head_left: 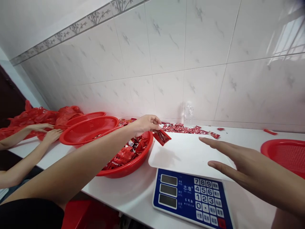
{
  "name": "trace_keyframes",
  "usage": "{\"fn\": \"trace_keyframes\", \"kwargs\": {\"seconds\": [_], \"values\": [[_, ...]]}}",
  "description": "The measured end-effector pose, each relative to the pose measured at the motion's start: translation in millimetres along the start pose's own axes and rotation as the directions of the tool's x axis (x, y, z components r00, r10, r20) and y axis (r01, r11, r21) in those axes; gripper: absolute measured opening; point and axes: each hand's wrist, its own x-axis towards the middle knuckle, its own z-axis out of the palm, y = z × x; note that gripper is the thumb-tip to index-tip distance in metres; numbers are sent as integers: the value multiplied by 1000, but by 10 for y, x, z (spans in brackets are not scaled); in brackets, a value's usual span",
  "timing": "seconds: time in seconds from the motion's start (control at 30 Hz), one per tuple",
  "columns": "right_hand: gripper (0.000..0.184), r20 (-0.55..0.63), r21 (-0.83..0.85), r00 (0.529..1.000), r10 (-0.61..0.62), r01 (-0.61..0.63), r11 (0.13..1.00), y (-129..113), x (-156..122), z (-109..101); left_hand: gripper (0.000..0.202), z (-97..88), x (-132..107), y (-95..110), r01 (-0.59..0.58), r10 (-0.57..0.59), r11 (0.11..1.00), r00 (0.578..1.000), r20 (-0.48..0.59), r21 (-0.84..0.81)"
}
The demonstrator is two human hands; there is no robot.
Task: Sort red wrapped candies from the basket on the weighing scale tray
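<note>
My left hand (146, 123) reaches over the red basin and pinches a small red packet (162, 136) at the left edge of the scale's white weighing tray (186, 156). My right hand (238, 163) hovers open, fingers stretched flat, above the tray's right side and holds nothing. The red basin (133, 165) under my left forearm is full of several red packets (126, 154). The scale's blue keypad panel (193, 197) faces me.
Loose red packets (188, 129) lie along the wall behind the tray, beside a clear plastic bottle (188, 115). Stacked red baskets (89, 128) stand left, another red basket (286, 156) right. Another person's hands (47, 132) work at red plastic bags (35, 116) far left.
</note>
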Motion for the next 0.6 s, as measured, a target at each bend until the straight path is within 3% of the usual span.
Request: {"fn": "trace_keyframes", "kwargs": {"seconds": [0.17, 0.3, 0.47, 0.6], "values": [[58, 23, 7, 1000, -6, 5, 1000, -15, 11, -57, 20, 449, 119, 22, 39, -29, 998, 984, 178, -55], [56, 15, 13, 1000, -4, 4, 1000, 3, 15, -98, 32, 605, 183, -38, -102, 46, 963, 974, 221, 248], [56, 22, -3, 1000, 4, -4, 1000, 32, 19, -93, 43, 433, 145, -180, -173, -4, 756, 963, 268, 631], [57, 21, -24, 1000, -2, 3, 1000, 61, 14, -30, 49, 125, 177, -444, -90, -69, 649, 982, 175, 756]]}}
